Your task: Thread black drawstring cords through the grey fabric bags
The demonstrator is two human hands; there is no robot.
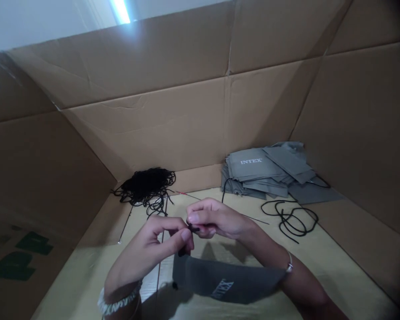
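Note:
My left hand and my right hand meet over the table with their fingertips almost touching. Both are closed in a pinch on a short piece of black cord, mostly hidden by the fingers. A grey fabric pouch with white INTEX lettering hangs below, its upper left corner right under my left fingertips. Its right end lies in front of my right forearm. A small black spot, perhaps a cord end or knot, shows at the pouch's lower left corner.
Tall cardboard walls enclose the work surface. A heap of black cords lies at the back left. Stacked grey INTEX pouches sit at the back right, with a loose looped cord in front of them.

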